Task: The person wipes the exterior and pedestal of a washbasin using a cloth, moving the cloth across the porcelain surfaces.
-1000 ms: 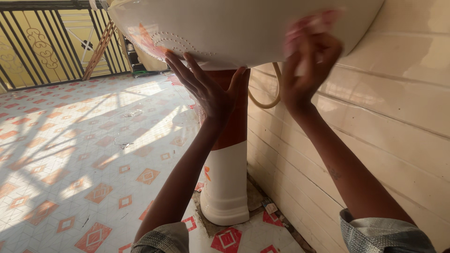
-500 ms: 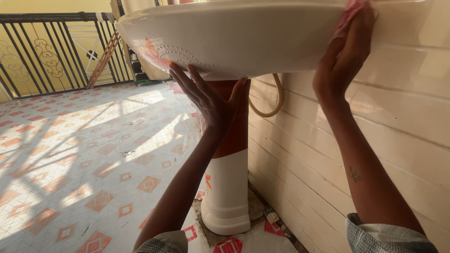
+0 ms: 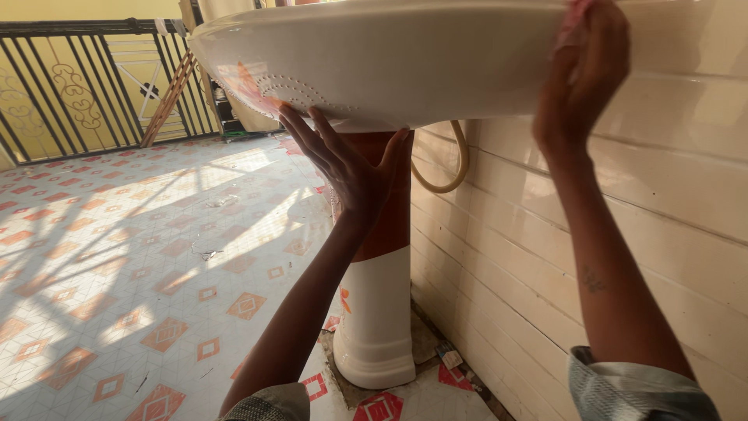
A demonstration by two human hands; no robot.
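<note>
Under basin: left hand

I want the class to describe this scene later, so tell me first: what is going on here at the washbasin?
A person seen from below is working on a cream pedestal washbasin fixed against a tiled wall. The left hand is pressed flat, fingers spread, against the underside of the bowl beside the orange and white pedestal. The right hand is up at the bowl's back edge near the wall, pressing a pink cloth to it. A hose loops behind the pedestal.
</note>
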